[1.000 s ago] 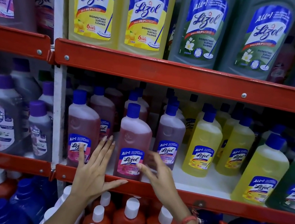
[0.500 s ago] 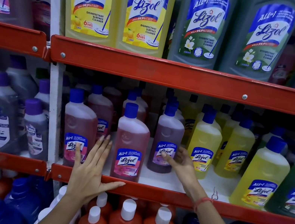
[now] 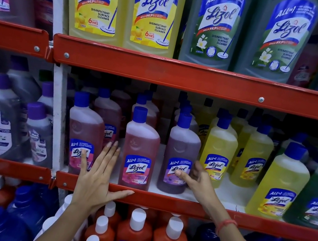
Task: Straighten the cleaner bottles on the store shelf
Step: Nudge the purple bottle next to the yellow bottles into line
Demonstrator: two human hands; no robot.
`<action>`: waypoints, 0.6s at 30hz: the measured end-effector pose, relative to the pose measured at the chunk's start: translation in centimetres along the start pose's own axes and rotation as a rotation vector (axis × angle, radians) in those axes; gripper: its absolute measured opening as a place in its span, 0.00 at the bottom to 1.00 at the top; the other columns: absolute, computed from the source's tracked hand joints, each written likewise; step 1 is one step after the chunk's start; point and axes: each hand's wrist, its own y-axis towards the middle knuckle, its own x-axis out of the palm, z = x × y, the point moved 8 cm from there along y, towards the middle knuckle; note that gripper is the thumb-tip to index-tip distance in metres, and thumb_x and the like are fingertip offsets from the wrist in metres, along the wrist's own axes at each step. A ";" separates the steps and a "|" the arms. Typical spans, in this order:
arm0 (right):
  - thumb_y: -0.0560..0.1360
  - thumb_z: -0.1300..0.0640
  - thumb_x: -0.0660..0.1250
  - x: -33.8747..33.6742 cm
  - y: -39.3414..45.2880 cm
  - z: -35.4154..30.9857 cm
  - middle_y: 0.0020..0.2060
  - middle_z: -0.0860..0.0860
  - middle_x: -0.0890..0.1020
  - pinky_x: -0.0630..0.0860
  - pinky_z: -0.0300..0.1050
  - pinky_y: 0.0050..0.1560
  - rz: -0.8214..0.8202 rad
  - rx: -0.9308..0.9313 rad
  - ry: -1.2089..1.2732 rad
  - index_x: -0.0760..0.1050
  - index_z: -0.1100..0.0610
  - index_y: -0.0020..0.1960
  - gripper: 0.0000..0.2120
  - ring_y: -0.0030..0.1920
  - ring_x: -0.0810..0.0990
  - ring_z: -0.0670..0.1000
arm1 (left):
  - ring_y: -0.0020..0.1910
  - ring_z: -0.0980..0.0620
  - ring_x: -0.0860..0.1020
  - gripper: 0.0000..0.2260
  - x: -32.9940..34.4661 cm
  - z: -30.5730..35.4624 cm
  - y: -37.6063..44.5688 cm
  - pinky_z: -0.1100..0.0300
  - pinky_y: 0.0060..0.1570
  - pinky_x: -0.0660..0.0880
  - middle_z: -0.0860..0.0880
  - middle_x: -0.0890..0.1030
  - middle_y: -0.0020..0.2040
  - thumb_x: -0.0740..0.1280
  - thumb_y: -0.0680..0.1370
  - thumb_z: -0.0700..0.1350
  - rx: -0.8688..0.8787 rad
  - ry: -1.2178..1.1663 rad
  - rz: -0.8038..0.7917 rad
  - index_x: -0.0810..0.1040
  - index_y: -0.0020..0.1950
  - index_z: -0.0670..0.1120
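Probably heavy, slick — best cupped low at the label: purple bottle (image 3: 179,156) half-wrapped by right hand (image 3: 196,179), left hand (image 3: 99,175) splayed wide at nine o'clock.

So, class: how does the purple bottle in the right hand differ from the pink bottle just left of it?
The purple bottle holds darker violet liquid; the pink bottle holds rosy red. The right hand grips the purple one; the pink one stands untouched, nearer the shelf edge. Both stand upright with blue caps and Lizol labels.
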 end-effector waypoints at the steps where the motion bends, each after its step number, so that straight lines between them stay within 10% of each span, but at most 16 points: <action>1: 0.61 0.50 0.75 0.0 -0.4 -0.1 0.54 0.54 0.83 0.83 0.45 0.51 -0.007 -0.006 -0.015 0.72 0.51 0.58 0.27 0.54 0.84 0.50 | 0.79 0.47 0.58 0.51 0.0 0.0 0.0 0.38 0.78 0.34 0.43 0.63 0.80 0.51 0.71 0.79 0.000 -0.003 -0.005 0.61 0.79 0.41; 18: 0.63 0.46 0.75 -0.2 -2.8 -0.3 0.58 0.53 0.82 0.82 0.49 0.57 -0.038 -0.017 -0.051 0.70 0.50 0.63 0.31 0.59 0.82 0.51 | 0.82 0.52 0.47 0.49 0.0 0.1 -0.1 0.42 0.78 0.33 0.43 0.61 0.80 0.48 0.72 0.78 0.033 0.045 0.081 0.59 0.79 0.41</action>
